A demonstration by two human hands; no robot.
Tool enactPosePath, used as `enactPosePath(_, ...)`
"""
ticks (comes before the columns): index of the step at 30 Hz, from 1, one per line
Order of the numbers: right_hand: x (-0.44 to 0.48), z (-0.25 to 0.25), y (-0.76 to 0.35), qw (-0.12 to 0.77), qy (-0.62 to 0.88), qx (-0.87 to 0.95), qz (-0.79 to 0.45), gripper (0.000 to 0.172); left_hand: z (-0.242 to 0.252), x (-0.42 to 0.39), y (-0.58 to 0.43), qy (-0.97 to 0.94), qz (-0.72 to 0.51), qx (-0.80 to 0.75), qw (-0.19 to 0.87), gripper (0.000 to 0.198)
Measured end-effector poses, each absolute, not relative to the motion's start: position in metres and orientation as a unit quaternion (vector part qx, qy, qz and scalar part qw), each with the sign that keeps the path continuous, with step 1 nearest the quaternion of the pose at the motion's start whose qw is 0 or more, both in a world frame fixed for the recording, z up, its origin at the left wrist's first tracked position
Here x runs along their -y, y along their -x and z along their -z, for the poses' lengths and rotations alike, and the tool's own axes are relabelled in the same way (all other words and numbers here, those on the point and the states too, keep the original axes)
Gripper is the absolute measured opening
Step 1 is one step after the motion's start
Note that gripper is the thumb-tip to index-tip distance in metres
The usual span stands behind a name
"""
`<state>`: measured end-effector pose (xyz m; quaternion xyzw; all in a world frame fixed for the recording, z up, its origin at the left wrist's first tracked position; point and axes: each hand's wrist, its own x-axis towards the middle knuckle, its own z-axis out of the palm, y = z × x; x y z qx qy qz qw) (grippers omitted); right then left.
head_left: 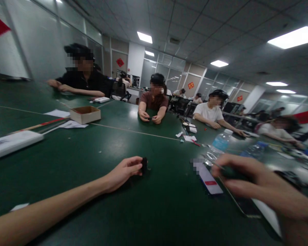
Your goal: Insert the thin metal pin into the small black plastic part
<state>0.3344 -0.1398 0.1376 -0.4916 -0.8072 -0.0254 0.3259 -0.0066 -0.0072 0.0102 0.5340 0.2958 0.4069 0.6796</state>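
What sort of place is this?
Likely a shared office or workroom: several people gathered around a large green table, glass partitions behind, and panel lights in a tiled ceiling.

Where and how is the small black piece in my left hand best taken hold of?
Probably pinch the small black piece by its exposed edge, coming from the right: the left hand covers its left side. Its finer shape is too small to tell.
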Motion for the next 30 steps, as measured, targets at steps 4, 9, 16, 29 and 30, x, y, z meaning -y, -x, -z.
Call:
enactPosePath(4,0.066,-0.109,-0.261,0.247,0.513,0.811,-0.135,0.017,-0.014,0.008,0.005,-0.533,-0.402,-0.298,0.682,0.029)
enactPosePath(9,0.050,-0.025,-0.219,0.282,0.521,0.799,-0.108,0.018,-0.015,0.008,0.004,-0.524,-0.405,-0.294,0.689,0.027)
enactPosePath(16,0.054,-0.014,-0.222,0.276,0.499,0.816,-0.091,0.025,-0.012,0.006,0.005,-0.535,-0.401,-0.288,0.686,0.029)
enactPosePath(29,0.055,-0.012,-0.222,0.266,0.485,0.832,-0.046,0.014,-0.007,0.005,0.006,-0.540,-0.422,-0.289,0.669,0.028)
enactPosePath(30,0.055,-0.011,-0.222,0.267,0.485,0.832,-0.042,0.014,-0.006,0.005,0.005,-0.543,-0.423,-0.288,0.666,0.029)
